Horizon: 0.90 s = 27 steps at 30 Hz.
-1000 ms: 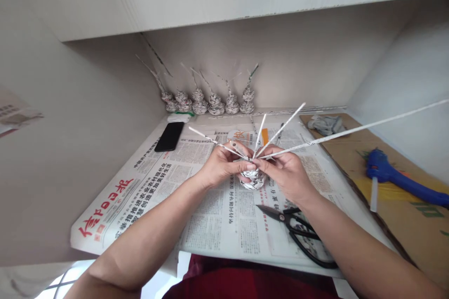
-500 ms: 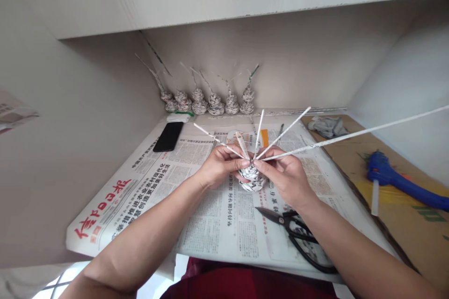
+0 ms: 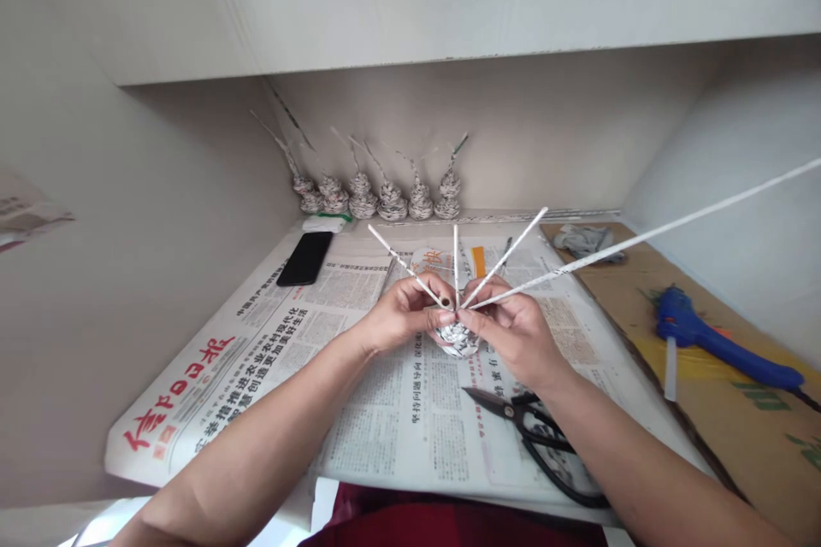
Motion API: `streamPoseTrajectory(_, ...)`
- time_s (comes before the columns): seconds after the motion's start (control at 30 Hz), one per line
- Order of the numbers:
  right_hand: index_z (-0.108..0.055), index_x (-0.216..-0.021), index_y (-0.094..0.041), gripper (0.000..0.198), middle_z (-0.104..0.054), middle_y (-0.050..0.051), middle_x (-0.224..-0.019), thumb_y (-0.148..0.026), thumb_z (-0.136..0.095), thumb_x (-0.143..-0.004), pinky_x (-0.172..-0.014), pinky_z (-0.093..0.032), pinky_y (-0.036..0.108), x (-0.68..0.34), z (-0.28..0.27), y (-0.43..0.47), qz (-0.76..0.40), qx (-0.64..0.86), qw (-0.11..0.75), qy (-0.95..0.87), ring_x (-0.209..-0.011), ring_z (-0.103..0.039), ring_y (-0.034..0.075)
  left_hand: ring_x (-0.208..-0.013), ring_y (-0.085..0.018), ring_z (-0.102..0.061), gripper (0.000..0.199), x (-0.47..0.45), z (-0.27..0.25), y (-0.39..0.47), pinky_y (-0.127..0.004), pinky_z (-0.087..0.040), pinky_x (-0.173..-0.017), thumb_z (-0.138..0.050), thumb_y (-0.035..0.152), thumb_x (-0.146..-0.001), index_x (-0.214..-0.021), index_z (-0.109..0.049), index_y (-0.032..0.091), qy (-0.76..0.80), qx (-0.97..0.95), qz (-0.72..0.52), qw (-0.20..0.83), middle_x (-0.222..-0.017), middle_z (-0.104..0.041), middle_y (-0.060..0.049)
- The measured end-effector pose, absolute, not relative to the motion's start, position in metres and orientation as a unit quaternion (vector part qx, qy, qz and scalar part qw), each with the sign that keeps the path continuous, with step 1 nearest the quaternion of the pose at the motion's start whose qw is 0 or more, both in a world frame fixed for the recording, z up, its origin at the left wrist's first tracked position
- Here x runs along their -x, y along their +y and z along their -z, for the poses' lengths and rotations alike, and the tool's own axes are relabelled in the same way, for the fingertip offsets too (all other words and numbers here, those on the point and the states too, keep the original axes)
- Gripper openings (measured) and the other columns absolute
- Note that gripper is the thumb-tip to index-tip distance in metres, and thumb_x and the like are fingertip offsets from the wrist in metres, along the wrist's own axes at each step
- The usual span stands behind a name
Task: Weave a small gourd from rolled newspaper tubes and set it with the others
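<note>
A small woven paper gourd [image 3: 459, 340] of rolled newspaper strips is held between my hands above the newspaper-covered table. Several rolled paper sticks fan up from its top, and one long paper stick [image 3: 632, 241] runs far out to the right. My left hand [image 3: 414, 312] grips the gourd's left side, thumb pressed near the top where the sticks come out. On the other side, my right hand [image 3: 510, 326] pinches the base of the long stick against the gourd. Fingers behind the gourd are partly hidden. Black-handled scissors [image 3: 532, 427] lie just below, partly under my right forearm.
Several finished-looking woven gourds [image 3: 392, 198] stand along the back wall. A black phone [image 3: 306, 258] lies at the left on the newspaper [image 3: 256, 359]. To the right, a blue glue gun [image 3: 711, 338] and a crumpled grey cloth [image 3: 587, 241] rest on cardboard [image 3: 724, 436]. A shelf edge hangs overhead.
The camera view has tilted slightly. One flattened stick that stood up by my left hand now points toward me, its open end showing. Both hands keep their grip on the gourd.
</note>
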State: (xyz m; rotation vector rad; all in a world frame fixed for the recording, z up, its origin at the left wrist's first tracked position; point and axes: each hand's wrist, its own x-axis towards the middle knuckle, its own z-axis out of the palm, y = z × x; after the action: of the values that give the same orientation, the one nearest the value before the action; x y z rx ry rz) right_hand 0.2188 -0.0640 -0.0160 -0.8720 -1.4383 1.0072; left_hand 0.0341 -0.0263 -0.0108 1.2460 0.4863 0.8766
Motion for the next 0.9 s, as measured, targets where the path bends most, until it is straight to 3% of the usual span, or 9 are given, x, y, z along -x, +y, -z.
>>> streamPoseTrajectory(0.37, -0.072, -0.078, -0.021, 0.017, -0.062, 0.001, -0.086, -0.034, -0.082, -0.074, -0.071, -0.049, 0.03, -0.215, 0.024, -0.06, -0.452, 0.371, 0.587, -0.559, -0.08, -0.061, 0.017, -0.068, -0.01, -0.057, 0.026, -0.036, 0.017, -0.029, -0.022, -0.055, -0.062, -0.074, 0.032, -0.085, -0.088, -0.054, 0.015, 0.174, -0.629, -0.396, 0.646, -0.081, -0.055, 0.0)
streamPoseTrajectory(0.57, -0.07, -0.078, -0.022, 0.021, -0.066, -0.002, -0.076, -0.035, -0.085, -0.071, -0.061, -0.051, 0.027, -0.215, 0.025, -0.058, -0.526, 0.36, 0.586, -0.5, -0.068, -0.063, 0.014, -0.072, -0.013, -0.062, 0.029, -0.038, 0.018, -0.027, -0.029, -0.062, -0.059, -0.078, 0.033, -0.081, -0.089, -0.056, 0.015, 0.217, -0.595, -0.406, 0.659, -0.087, -0.06, -0.002)
streamPoseTrajectory(0.9, -0.068, -0.072, -0.021, 0.022, -0.066, -0.003, -0.069, -0.031, -0.087, -0.069, -0.058, -0.052, 0.026, -0.213, 0.015, -0.061, -0.52, 0.357, 0.592, -0.502, -0.062, -0.063, 0.013, -0.071, -0.014, -0.065, 0.028, -0.038, 0.017, -0.026, -0.03, -0.064, -0.058, -0.083, 0.029, -0.074, -0.086, -0.062, 0.014, 0.216, -0.558, -0.427, 0.678, -0.084, -0.062, -0.001)
